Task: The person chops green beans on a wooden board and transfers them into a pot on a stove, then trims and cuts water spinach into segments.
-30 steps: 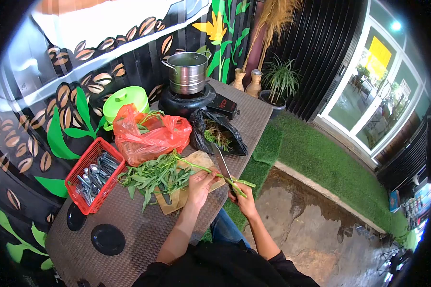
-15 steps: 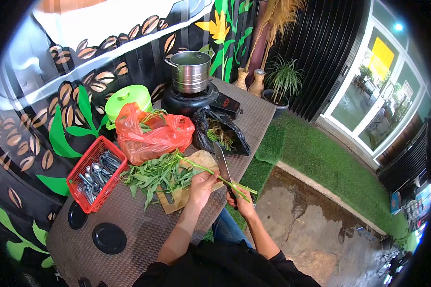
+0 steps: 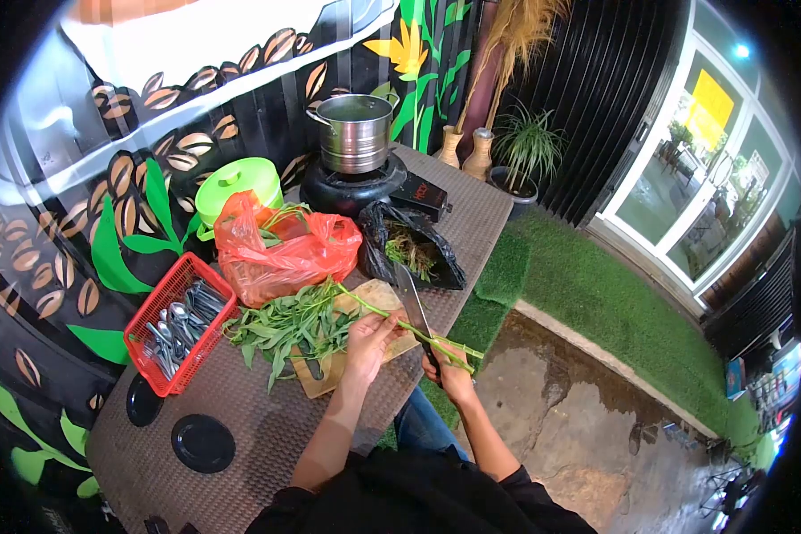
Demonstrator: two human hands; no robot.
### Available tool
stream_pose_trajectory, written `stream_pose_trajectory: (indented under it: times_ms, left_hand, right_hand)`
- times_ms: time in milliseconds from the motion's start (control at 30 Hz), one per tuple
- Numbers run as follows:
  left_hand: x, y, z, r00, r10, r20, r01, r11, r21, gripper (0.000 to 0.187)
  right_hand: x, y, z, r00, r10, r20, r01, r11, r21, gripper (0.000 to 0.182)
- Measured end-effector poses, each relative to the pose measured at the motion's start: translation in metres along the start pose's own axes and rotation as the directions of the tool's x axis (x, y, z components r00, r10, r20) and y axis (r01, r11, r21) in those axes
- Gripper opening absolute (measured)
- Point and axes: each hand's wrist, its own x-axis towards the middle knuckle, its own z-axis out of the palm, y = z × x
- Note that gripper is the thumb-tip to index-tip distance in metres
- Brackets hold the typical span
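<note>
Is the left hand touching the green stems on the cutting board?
Touching. The head view shows the left hand pressed on the green stems, pinning them to the cutting board, while the right hand holds the knife.

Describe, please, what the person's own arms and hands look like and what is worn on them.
Both forearms are bare, and the left hand and right hand are ungloved. Black sleeves of a dark top end near the elbows. No rings, watch or bracelets can be made out at this size.
</note>
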Motion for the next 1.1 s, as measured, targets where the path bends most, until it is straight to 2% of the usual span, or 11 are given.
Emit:
stream_pose_trajectory:
  times_ms: [133, 233, 300, 533, 600, 733, 800, 933, 1033, 1100]
  left_hand:
    - [0.0, -0.003, -0.001, 1.0, 0.016, 0.006, -0.016, 0.999, 0.027, 0.022]
    - [-0.002, -0.007, -0.001, 1.0, -0.004, -0.004, 0.004, 1.0, -0.021, 0.021]
    - [-0.003, -0.008, -0.001, 1.0, -0.028, -0.012, 0.027, 0.997, -0.065, 0.014]
    - [-0.006, -0.013, 0.003, 0.999, -0.038, 0.015, 0.039, 0.996, -0.085, 0.018]
    - [-0.007, -0.017, 0.004, 0.999, -0.031, 0.031, 0.036, 0.984, -0.173, 0.019]
    - [-0.009, -0.021, 0.001, 0.999, -0.04, 0.033, 0.045, 0.983, -0.178, 0.018]
    - [-0.01, -0.025, 0.003, 0.995, -0.02, 0.094, 0.034, 0.987, -0.155, 0.017]
    - [-0.011, -0.019, 0.008, 0.993, -0.031, 0.116, 0.051, 0.983, -0.174, 0.015]
    - [-0.008, -0.015, 0.004, 0.999, -0.027, 0.024, 0.029, 0.995, -0.096, 0.016]
    - [-0.006, -0.01, -0.001, 1.0, -0.019, 0.008, 0.02, 0.993, -0.114, 0.015]
  right_hand:
    - [0.004, 0.013, -0.004, 0.999, -0.047, -0.001, 0.047, 0.998, -0.039, 0.028]
    - [0.002, 0.01, -0.001, 1.0, -0.024, -0.002, 0.024, 1.0, 0.001, 0.027]
    - [0.001, 0.006, 0.0, 0.999, -0.023, 0.047, 0.02, 0.997, 0.068, 0.026]
    - [0.002, 0.005, 0.007, 0.999, -0.035, 0.009, 0.034, 0.998, 0.059, 0.022]
    - [0.003, 0.008, 0.006, 1.0, 0.023, 0.015, -0.024, 0.994, 0.104, 0.022]
    - [0.002, 0.006, 0.009, 0.999, 0.016, 0.031, -0.018, 0.998, 0.059, 0.023]
    - [0.003, 0.006, 0.014, 0.999, -0.038, -0.016, 0.037, 0.999, -0.031, 0.024]
    - [0.003, 0.005, 0.013, 0.999, -0.031, 0.01, 0.031, 1.0, -0.004, 0.027]
    - [0.009, 0.012, 0.01, 0.998, -0.07, -0.002, 0.07, 0.997, 0.044, 0.034]
    - [0.009, 0.012, 0.008, 0.998, -0.068, -0.001, 0.068, 0.997, 0.025, 0.035]
